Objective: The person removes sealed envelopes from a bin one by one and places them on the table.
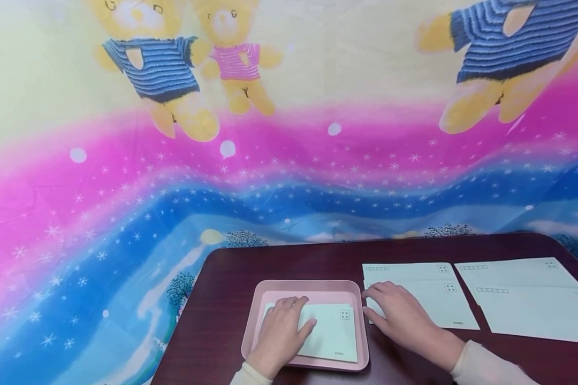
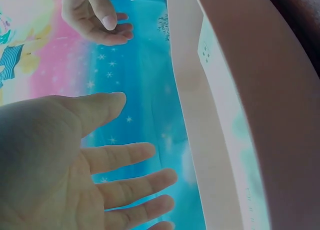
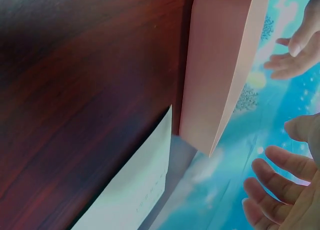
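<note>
A pink tray stands on the dark table, with pale envelopes lying in it. My left hand hovers over the tray's left half, fingers spread and nothing held. In the left wrist view that hand is raised above the tray wall, and the envelopes show inside. To the right of the tray, my right hand overlaps a pair of envelopes in the head view. Its relaxed fingers hold nothing in the right wrist view.
Farther right on the table lies another group of overlapping envelopes, printed with small boxes and a stamp square. Dark wooden tabletop extends left of the tray. Behind the table hangs a colourful cloth with teddy bears.
</note>
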Action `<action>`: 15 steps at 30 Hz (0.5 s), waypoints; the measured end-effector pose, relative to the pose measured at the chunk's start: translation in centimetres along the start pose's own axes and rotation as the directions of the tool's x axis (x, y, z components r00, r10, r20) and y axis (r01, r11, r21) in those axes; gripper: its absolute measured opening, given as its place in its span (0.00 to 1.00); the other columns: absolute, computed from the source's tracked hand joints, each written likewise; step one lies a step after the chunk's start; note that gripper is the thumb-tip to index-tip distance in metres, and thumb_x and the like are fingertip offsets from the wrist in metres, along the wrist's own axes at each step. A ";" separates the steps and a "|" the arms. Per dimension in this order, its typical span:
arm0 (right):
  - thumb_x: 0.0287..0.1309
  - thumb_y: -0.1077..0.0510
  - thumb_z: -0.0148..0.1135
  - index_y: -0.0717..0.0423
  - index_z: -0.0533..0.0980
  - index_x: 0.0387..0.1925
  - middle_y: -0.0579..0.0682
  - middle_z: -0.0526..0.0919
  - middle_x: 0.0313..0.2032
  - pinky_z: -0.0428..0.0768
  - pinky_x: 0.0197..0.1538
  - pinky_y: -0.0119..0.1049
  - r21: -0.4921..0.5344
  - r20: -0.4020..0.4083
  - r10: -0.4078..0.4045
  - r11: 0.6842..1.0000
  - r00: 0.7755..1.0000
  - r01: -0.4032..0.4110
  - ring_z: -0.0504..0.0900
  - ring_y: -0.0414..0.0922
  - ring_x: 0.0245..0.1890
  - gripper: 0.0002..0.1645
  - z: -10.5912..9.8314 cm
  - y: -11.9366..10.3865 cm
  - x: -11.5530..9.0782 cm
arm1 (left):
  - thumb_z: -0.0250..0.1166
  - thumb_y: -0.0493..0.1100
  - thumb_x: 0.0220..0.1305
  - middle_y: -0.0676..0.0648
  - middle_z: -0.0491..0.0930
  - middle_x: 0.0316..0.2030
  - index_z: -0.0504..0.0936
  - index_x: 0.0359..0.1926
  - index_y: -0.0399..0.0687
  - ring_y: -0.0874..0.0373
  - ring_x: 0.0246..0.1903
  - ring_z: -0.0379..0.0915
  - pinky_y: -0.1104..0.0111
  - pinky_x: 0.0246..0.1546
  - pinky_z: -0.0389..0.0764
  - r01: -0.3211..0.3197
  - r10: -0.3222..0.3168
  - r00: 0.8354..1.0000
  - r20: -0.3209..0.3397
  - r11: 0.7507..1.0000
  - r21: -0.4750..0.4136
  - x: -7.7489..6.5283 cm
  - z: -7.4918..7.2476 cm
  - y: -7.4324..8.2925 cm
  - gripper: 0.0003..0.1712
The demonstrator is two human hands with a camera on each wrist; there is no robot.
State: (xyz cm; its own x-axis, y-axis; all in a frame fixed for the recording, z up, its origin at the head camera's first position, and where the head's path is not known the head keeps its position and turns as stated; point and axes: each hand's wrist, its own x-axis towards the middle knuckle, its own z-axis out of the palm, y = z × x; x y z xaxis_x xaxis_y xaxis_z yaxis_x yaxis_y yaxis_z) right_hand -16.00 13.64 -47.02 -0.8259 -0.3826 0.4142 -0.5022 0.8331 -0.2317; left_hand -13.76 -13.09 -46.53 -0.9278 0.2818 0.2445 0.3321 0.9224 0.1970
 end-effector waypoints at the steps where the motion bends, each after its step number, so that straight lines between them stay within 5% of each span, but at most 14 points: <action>1: 0.54 0.52 0.75 0.48 0.85 0.41 0.44 0.86 0.41 0.82 0.50 0.47 0.002 0.002 0.000 1.000 1.000 0.000 0.84 0.45 0.45 0.13 0.1 -0.2 0.0 | 0.67 0.56 0.66 0.47 0.84 0.53 0.81 0.59 0.50 0.50 0.55 0.78 0.55 0.49 0.78 0.003 -0.003 1.000 0.000 1.000 -0.003 0.0 0.0 -0.1 0.25; 15: 0.51 0.52 0.76 0.50 0.84 0.40 0.41 0.85 0.37 0.79 0.40 0.40 0.033 -0.033 -0.119 0.992 0.992 0.120 0.79 0.40 0.36 0.15 1.8 -2.8 0.5 | 0.66 0.56 0.66 0.47 0.84 0.53 0.81 0.59 0.49 0.49 0.56 0.78 0.53 0.50 0.78 0.035 -0.035 0.999 0.001 0.999 0.005 -0.4 -0.1 -1.4 0.26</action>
State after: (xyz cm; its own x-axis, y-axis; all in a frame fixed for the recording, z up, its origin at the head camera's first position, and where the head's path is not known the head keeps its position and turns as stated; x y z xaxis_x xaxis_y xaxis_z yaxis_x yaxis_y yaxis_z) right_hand -15.50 10.39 -47.77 -0.7513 -0.4657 0.4676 -0.6060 0.7675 -0.2093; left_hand -13.88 -14.49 -46.83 -0.9391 0.2494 0.2362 0.2983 0.9332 0.2002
